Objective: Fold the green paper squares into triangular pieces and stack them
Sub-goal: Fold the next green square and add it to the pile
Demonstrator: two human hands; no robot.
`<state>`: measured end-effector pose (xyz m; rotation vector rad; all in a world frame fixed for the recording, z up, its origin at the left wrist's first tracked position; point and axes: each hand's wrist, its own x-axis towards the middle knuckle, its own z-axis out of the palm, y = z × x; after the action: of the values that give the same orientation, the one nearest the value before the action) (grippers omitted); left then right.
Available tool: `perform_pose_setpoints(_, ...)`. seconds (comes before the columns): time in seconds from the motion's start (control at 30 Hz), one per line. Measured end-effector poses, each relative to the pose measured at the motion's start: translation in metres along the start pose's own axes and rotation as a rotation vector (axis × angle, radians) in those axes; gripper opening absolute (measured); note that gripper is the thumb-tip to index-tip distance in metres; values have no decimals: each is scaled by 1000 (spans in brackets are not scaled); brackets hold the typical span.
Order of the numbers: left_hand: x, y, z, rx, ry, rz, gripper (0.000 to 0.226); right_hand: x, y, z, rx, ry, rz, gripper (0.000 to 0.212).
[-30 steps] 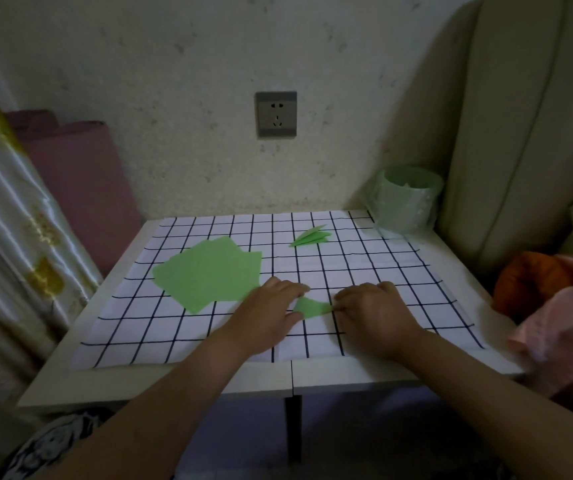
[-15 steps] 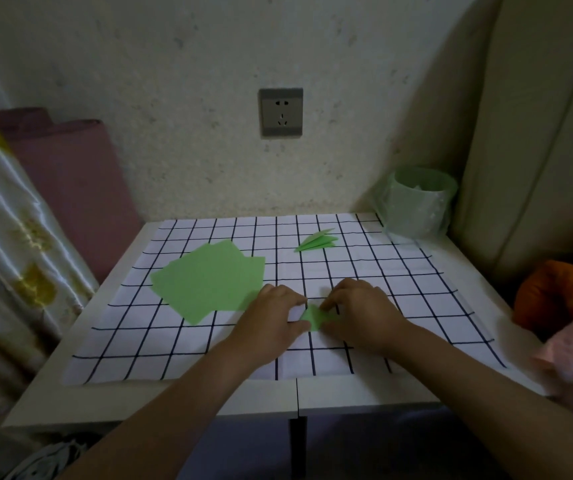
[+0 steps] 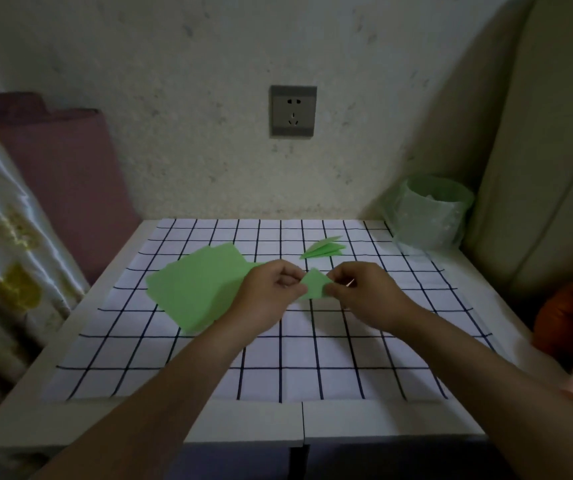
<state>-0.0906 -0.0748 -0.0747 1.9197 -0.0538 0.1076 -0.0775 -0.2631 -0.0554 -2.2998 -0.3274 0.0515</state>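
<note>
In the head view, both hands are just above the middle of the mat (image 3: pixel 312 358), which lies on the table (image 3: pixel 243 420). The left hand (image 3: pixel 271 296) pinches the left side of a small green piece (image 3: pixel 314 287). The right hand (image 3: pixel 364 292) pinches its right side. So both hands are clamped on the same piece, with fingers curled. The piece looks partly folded, with a point at the top, and it seems to be lifted a little off the mat. The flat squares (image 3: pixel 195 285) lie in a loose pile on the left half of the mat, partly hidden behind the left hand. The stack (image 3: pixel 325 249) of done pieces lies near the far edge of the mat, a bit right of the middle, well apart from the hands. I cannot tell how many are in it. A bin (image 3: pixel 430 216) with a green bag stands at the far right corner of the table. I think the paper is very light and thin. It should bend easily and keep a crease, but it could crumple if squeezed hard. It is best held by its corners with just the fingertips. To move it to the stack, I would hold the thick folded edge, so it does not flop open.
</note>
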Motion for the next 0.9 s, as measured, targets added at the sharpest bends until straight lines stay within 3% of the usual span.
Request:
perform_pose_setpoints(0.27,64,-2,3,109,187,85,21,67,-2,-20,150,235,64,16)
perform_pose_setpoints(0.4,93,-7,6,249,191,146,24,106,8,-22,145,339,89,19)
perform_pose_setpoints(0.7,121,-37,16,490,-54,180,37,134,42,-13,-349,144,202,18)
perform_pose_setpoints(0.9,117,-38,27,635,-47,254,9,132,47,-3,-428,55,199,23)
